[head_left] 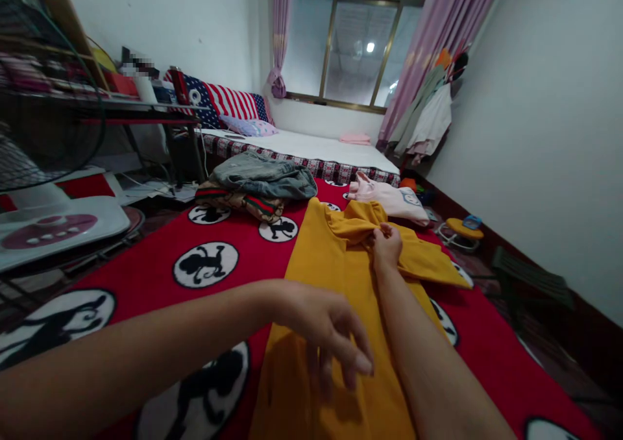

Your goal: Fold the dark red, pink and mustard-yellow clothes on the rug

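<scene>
A mustard-yellow coat [318,258] lies spread on a red blanket [150,297] patterned with black figures in white circles. Its collar end points away from me, and one sleeve extends to the right. My right hand [388,244] pinches the coat's cloth just below the collar. Over the lower front of the coat hangs my left hand [335,333], its fingers loosely bent and apart, with nothing in them. The coat's bottom end runs out of view at the lower edge.
Folded jeans [265,175] and a patterned garment [238,200] lie at the far left of the blanket. A pink garment [389,198] lies far right. Beyond stands a white-topped bed [311,148]. A fan [48,89] is at left, a yellow stool [464,228] at right.
</scene>
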`<action>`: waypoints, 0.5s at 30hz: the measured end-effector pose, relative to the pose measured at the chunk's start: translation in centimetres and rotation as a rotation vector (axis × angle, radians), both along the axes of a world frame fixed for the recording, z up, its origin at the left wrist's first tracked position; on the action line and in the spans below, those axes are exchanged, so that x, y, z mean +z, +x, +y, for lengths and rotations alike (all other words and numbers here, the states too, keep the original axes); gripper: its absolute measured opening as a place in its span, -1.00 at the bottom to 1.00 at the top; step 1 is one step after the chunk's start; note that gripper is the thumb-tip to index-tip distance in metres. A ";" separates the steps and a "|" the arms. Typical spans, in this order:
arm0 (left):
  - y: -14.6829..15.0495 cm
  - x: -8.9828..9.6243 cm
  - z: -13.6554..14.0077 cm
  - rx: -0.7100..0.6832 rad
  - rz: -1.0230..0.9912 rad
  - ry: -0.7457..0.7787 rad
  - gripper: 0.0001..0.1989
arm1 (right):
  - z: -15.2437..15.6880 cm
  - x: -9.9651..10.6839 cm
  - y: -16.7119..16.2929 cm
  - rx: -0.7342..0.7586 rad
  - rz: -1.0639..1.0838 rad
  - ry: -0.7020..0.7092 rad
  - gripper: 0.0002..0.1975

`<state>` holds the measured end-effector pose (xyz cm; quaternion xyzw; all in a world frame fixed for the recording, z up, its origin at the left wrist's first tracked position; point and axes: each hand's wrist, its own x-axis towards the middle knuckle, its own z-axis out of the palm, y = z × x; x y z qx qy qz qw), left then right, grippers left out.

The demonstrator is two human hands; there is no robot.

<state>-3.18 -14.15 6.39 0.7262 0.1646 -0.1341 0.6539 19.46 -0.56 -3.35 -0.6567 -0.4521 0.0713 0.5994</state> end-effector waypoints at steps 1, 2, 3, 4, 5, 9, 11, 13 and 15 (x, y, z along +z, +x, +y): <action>0.5 -0.4 1.1 0.116 -0.048 0.061 -0.65 | 0.0 -0.1 0.1 0.007 -0.001 0.004 -0.62; 0.9 -0.8 2.3 0.283 -0.116 0.209 -0.71 | -0.1 -0.1 0.1 0.010 -0.010 0.007 -0.62; 1.2 -1.3 3.6 0.485 -0.198 0.424 -0.75 | -0.2 0.0 0.0 0.007 -0.033 0.013 -0.63; 1.5 -2.0 4.9 0.693 -0.274 0.665 -0.77 | -0.3 0.3 -0.2 -0.005 -0.073 0.022 -0.65; 1.7 -2.9 6.1 0.871 -0.328 0.892 -0.74 | -0.4 0.5 -0.4 -0.023 -0.129 0.036 -0.66; 1.7 -7.1 9.6 1.066 -0.114 1.307 -0.43 | -1.1 1.0 -1.3 -0.049 -0.479 0.042 -0.58; 1.6 -8.7 10.3 0.975 0.106 1.307 -0.39 | -1.4 1.0 -1.6 -0.042 -0.622 -0.056 -0.51; 1.6 -9.4 10.4 0.895 0.231 1.315 -0.37 | -1.7 1.3 -1.7 -0.004 -0.697 -0.162 -0.60; 1.7 -9.5 10.4 0.867 0.268 1.339 -0.36 | -2.0 2.4 -1.6 0.028 -0.708 -0.154 -0.73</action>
